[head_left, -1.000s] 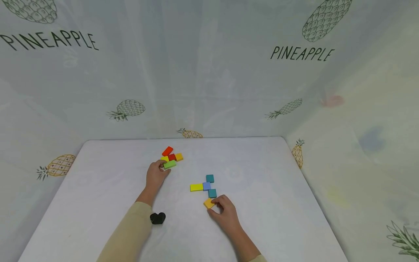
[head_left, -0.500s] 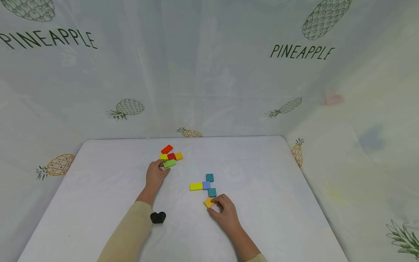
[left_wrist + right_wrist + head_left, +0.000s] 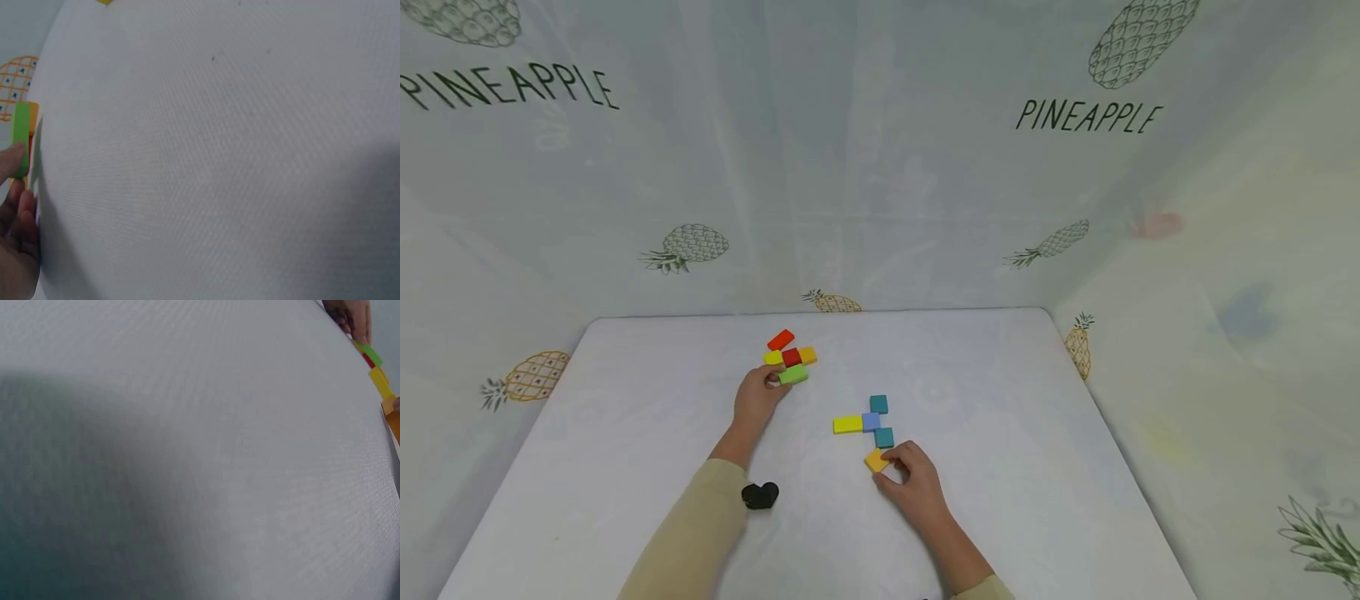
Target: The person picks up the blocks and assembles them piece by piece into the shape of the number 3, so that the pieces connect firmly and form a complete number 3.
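On the white table (image 3: 992,400), your left hand (image 3: 756,402) pinches the green block (image 3: 793,375), far left of centre, just near of the red block (image 3: 792,357); your right hand (image 3: 917,485) pinches the amber block (image 3: 875,461), centrally, just near of the nearer teal block (image 3: 883,437). Judgement: light, level pinches should spare both neighbours. No container shows.
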Demonstrator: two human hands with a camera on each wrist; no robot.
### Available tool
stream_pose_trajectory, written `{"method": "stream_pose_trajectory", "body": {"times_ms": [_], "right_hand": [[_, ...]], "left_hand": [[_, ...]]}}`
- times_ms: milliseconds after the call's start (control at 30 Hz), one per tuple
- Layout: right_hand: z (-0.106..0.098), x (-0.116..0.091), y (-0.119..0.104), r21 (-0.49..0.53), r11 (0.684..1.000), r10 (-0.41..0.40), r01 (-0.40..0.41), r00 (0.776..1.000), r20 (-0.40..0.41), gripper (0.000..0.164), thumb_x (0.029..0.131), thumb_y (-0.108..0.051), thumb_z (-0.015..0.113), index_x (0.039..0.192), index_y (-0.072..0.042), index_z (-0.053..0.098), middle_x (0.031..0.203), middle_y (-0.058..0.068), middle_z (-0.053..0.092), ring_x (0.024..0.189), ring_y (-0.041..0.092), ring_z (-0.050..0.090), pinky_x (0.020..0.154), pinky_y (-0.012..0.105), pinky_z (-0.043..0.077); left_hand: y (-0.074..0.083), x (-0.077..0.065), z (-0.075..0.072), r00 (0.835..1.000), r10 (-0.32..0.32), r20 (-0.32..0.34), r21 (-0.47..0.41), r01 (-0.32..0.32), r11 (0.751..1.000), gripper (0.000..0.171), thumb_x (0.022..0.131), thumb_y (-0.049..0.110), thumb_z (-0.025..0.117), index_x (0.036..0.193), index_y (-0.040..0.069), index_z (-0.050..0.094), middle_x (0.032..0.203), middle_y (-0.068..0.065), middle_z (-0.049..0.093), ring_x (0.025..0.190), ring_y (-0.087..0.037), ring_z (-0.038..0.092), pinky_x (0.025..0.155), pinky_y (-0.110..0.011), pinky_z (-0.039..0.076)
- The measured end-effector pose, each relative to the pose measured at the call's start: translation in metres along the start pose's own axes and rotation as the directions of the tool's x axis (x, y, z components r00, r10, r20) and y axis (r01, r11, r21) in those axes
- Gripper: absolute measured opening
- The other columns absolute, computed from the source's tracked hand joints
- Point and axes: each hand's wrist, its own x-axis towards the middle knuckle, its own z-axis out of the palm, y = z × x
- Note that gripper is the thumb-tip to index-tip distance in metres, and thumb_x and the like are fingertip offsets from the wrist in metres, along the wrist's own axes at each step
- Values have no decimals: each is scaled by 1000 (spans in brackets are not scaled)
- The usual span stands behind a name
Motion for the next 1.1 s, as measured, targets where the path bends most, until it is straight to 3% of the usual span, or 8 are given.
{"method": "stream_pose_trajectory", "body": {"times_ms": [167,433,1100], "right_hand": [[1,0,2,-7,1000,-12,11,1000,-19,25,78,-18,83,99,-20,69,92,-11,56,82,8,52,73,24,49],[0,0,1,2,1000,-10,10,1000,-12,25,79,-17,83,99,-20,69,91,-11,55,83,9,52,74,25,49],[1,0,-1,9,1000,-30,30,999,-18,25,78,-16,83,98,-20,68,91,-12,55,82,9,52,73,25,49]], "left_hand": [[8,-8,-3,998,27,52,-72,-23,997,36,87,11,73,121,2,64,105,-14,59,94,-29,56,82,-41,47],[16,-23,-3,997,31,76,-65,-26,998,34,86,14,75,117,6,67,103,-10,59,88,-25,55,78,-37,46],[32,-70,22,991,30,130,-56,-23,998,29,80,13,81,107,12,72,93,0,60,79,-18,52,70,-31,46]]}}
